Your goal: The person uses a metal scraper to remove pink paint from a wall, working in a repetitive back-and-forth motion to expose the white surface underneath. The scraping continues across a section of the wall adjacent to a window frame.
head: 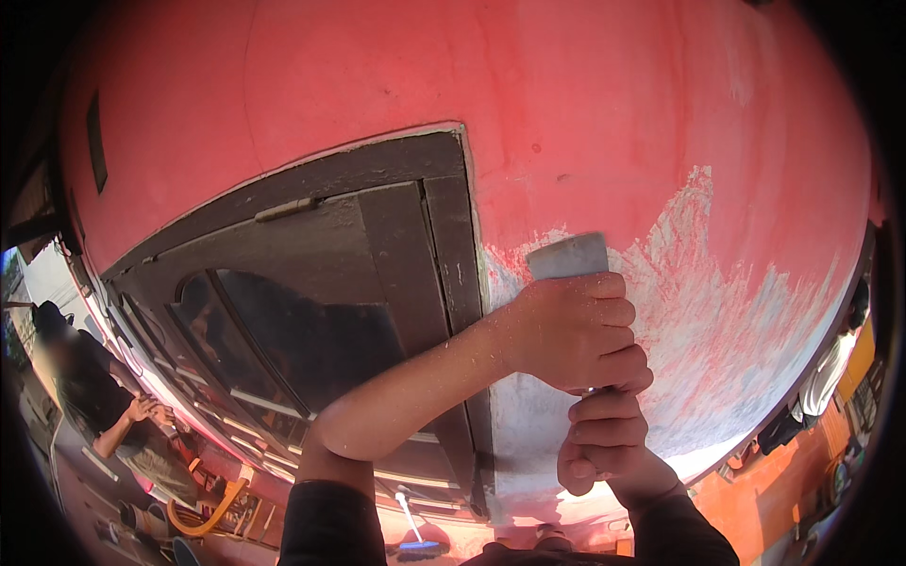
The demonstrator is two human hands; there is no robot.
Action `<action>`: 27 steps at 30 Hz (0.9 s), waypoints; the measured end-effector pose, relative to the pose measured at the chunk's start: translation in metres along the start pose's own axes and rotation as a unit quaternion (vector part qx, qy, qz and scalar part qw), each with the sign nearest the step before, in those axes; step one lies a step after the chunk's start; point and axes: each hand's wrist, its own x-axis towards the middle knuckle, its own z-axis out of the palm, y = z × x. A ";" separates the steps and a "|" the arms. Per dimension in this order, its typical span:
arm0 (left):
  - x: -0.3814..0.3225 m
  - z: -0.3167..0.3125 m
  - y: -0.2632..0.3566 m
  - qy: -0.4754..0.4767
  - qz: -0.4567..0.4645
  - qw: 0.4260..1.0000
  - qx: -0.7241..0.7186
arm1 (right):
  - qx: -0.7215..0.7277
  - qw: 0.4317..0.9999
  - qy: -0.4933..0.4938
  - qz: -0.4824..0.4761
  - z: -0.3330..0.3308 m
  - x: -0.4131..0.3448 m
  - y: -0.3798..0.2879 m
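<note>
My left hand point(573, 332) is wrapped around the upper part of a paint scraper, just below its wide metal blade point(568, 256). Directly beneath it, my right hand point(607, 439) is closed around the lower end of the same tool. Both hands cover most of the handle. The blade lies against or close to the red painted wall point(580, 127), at the upper border of a scraped patch point(708, 354) where pale white and grey show through. Ragged streaks of red paint remain across this patch.
Left of the scraper stands a dark brown wooden window frame point(453, 283) with glass panes point(318, 339). A person point(92, 389) stands at far left near an orange chair point(205, 513). A blue-headed broom point(419, 545) is below. Another person point(828, 375) appears at far right.
</note>
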 end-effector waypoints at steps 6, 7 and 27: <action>-0.023 0.013 0.011 -0.029 0.010 0.999 -0.016 | -0.039 0.998 -0.039 0.010 0.001 -0.017 -0.012; -0.019 0.010 0.009 -0.023 0.017 0.999 -0.015 | -0.033 0.999 -0.032 0.005 0.001 -0.017 -0.009; -0.012 0.013 0.004 -0.040 0.019 0.998 -0.037 | -0.056 0.997 -0.050 0.021 -0.009 -0.010 -0.008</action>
